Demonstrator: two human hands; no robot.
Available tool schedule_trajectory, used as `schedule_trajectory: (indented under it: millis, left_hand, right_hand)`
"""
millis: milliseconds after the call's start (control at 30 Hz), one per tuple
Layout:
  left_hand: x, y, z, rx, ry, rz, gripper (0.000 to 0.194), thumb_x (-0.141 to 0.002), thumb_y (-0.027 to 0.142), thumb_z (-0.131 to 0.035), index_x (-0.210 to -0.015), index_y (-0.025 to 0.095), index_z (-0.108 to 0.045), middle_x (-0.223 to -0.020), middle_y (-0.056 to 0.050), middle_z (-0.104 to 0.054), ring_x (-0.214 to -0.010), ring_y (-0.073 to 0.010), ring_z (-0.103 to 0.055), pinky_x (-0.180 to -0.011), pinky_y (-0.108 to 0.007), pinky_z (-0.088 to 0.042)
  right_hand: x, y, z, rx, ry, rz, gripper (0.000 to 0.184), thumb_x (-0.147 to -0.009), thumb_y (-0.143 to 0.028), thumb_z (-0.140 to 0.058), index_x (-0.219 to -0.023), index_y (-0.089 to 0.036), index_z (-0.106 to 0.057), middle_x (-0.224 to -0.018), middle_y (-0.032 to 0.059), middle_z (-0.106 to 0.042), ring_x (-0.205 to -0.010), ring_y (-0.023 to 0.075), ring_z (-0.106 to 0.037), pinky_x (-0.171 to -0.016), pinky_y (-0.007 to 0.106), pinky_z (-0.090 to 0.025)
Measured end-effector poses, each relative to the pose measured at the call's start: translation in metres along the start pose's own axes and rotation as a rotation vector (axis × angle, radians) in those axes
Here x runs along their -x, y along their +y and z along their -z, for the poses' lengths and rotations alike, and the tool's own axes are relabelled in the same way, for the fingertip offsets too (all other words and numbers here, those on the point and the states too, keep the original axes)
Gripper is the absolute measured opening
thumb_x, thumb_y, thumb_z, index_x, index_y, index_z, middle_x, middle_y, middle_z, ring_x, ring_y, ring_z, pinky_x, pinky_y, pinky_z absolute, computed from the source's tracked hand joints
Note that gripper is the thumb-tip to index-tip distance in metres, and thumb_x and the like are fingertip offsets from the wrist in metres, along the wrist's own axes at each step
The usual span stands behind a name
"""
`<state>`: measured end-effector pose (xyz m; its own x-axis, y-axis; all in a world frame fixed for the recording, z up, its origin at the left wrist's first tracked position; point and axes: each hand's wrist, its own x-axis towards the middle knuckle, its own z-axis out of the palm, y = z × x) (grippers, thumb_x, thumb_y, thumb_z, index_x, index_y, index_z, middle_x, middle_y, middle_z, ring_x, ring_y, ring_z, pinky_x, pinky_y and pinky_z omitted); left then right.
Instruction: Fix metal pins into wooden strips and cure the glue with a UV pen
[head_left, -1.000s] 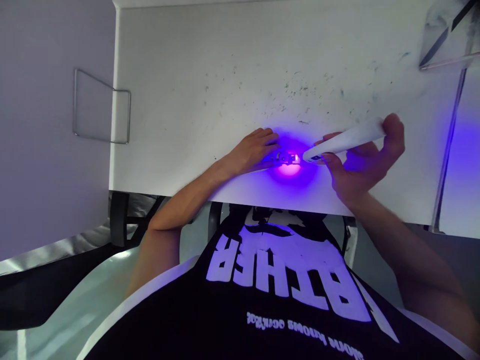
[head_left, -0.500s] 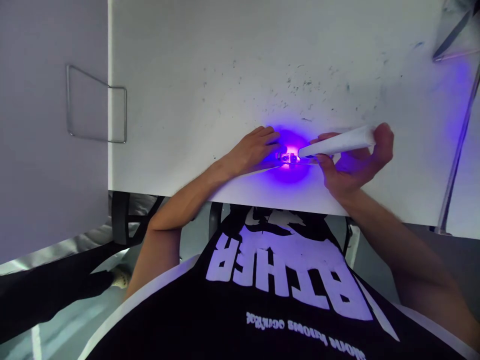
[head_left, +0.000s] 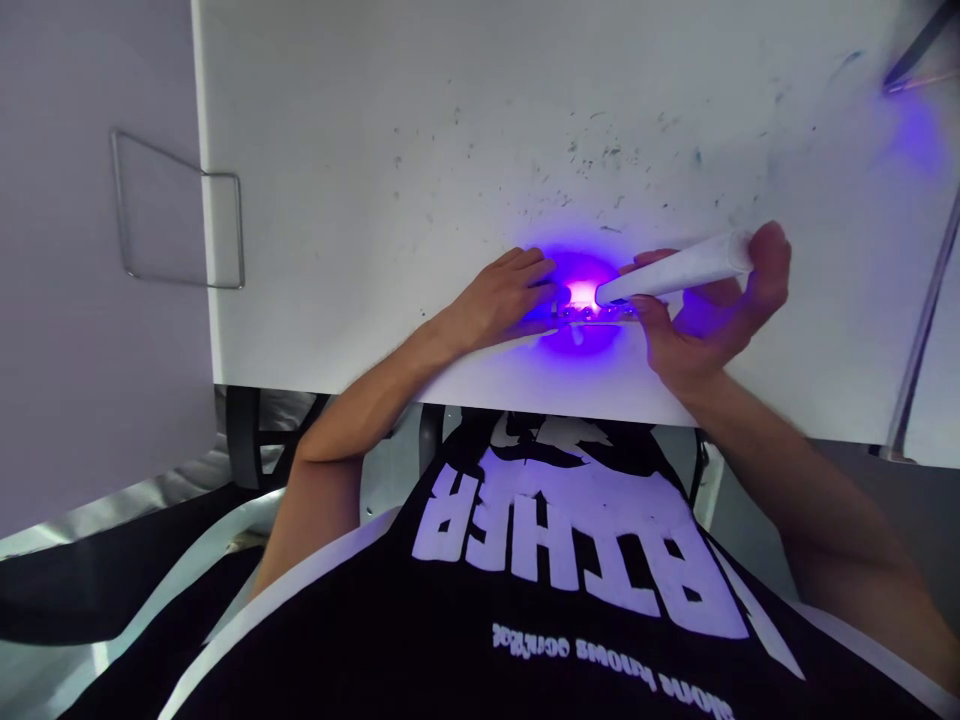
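Table edge (head_left: pixel 540 404) near left hand (head_left: pixel 504 300)

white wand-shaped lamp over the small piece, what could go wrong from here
The white wand-shaped lamp has its tip very close to the small shiny piece, so a slight slip of the right hand might knock it.

The left hand has its fingertips at the violet glow, so skin could catch some of that light.

The bright pink-white patch hides detail beside the piece, so a poor aim might go unnoticed.
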<state>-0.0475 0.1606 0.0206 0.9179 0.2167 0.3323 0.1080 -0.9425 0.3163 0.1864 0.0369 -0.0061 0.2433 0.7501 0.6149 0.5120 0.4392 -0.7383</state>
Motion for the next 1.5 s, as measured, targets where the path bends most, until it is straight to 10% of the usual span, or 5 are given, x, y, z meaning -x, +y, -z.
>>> schedule_trajectory:
  millis: [1100,1500]
  left_hand:
    - [-0.002,0.002,0.003,0.002,-0.057,0.039,0.039,-0.104,0.052,-0.052,-0.102,0.018,-0.071,-0.103,-0.009,-0.069,-0.102,-0.0220,-0.060,-0.084,-0.035,-0.046]
    - [-0.002,0.002,0.001,-0.002,-0.035,0.025,0.036,-0.105,0.048,-0.052,-0.106,0.017,-0.071,-0.106,-0.010,-0.071,-0.098,-0.0210,-0.060,-0.085,-0.036,-0.047]
  right_hand:
    - [-0.011,-0.012,-0.001,0.037,-0.032,0.249,0.092,-0.082,-0.040,-0.079,-0.158,-0.036,-0.027,-0.114,0.0034,-0.066,-0.094,0.0170,-0.075,-0.085,0.037,-0.068]
    - [0.003,-0.001,0.004,0.038,-0.054,0.109,0.099,-0.077,-0.045,-0.083,-0.156,-0.041,-0.024,-0.121,0.0027,-0.063,-0.094,0.0174,-0.074,-0.083,0.039,-0.069]
